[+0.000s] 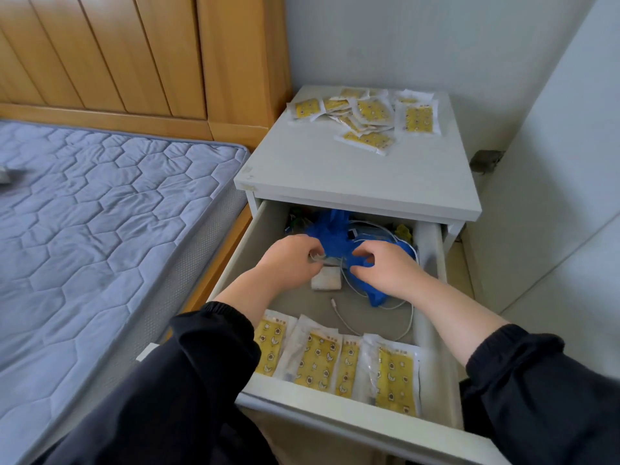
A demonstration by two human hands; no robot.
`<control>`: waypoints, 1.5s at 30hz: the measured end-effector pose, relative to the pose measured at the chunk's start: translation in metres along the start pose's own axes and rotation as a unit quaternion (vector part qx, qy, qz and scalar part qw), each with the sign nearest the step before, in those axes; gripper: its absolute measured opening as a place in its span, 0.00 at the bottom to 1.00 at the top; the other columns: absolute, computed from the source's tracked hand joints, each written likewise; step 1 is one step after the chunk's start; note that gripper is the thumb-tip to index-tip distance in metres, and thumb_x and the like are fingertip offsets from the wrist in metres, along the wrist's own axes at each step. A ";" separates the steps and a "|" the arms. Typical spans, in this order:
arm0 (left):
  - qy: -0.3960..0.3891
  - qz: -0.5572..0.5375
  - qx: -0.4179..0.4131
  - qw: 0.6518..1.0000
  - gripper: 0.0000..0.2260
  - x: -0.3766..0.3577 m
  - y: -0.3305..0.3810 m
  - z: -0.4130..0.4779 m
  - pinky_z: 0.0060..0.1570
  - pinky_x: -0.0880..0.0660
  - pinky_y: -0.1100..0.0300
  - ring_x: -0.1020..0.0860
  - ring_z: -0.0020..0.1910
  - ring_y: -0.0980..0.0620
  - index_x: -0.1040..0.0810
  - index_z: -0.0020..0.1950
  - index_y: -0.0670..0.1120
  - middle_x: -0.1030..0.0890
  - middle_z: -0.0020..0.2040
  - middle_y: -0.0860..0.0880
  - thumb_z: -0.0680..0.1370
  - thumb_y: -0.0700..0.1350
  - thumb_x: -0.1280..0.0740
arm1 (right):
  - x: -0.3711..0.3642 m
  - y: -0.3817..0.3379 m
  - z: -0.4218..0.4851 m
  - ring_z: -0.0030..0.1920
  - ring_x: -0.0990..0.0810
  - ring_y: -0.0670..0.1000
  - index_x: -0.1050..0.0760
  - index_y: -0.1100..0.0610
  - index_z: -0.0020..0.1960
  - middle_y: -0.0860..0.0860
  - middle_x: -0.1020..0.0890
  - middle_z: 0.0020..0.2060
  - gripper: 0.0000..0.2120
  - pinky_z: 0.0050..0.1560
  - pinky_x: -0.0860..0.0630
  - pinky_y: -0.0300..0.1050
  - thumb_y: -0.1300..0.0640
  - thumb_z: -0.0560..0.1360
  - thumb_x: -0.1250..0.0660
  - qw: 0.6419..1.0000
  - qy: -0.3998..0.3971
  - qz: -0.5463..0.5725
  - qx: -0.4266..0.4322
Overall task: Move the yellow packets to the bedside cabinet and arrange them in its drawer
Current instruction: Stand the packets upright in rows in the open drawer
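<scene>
Your left hand (290,261) is inside the open drawer (335,406), its fingers curled and pinching a loop of the white cable (407,325). Your right hand (391,271), just beside it, has its fingers clenched into the blue gloves (332,234). A row of yellow packets (318,362) lies flat at the drawer's front, behind your wrists and well apart from your fingertips. A loose pile of packets (369,115) sits on top of the bedside cabinet (335,172), beyond your fingers, toward the wall. A white block (326,282) lies just beneath your left fingertips.
</scene>
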State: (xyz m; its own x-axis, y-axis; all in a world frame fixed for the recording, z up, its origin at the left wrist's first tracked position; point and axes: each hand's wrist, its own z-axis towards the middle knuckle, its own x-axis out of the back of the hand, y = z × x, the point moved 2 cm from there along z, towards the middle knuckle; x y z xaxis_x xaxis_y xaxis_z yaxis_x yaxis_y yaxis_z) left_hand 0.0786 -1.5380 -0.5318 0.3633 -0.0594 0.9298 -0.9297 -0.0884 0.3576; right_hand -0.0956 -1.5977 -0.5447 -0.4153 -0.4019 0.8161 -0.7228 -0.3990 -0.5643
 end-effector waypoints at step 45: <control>0.249 -0.238 0.090 0.935 0.20 0.073 0.021 0.173 0.65 0.37 0.60 0.33 0.69 0.49 0.29 0.69 0.47 0.29 0.69 0.49 0.77 0.37 0.38 | 0.112 0.008 0.186 0.75 0.44 0.50 0.38 0.47 0.74 0.48 0.39 0.75 0.23 0.75 0.52 0.56 0.48 0.80 0.44 0.978 0.111 -0.157 0.077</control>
State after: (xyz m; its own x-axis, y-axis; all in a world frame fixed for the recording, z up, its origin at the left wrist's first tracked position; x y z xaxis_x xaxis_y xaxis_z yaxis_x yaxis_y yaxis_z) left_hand 0.0957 -1.7159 -0.4715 0.6189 0.4945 0.6103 -0.6283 -0.1547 0.7624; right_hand -0.0450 -1.7996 -0.4815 -0.3086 -0.0569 0.9495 -0.7494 -0.6002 -0.2795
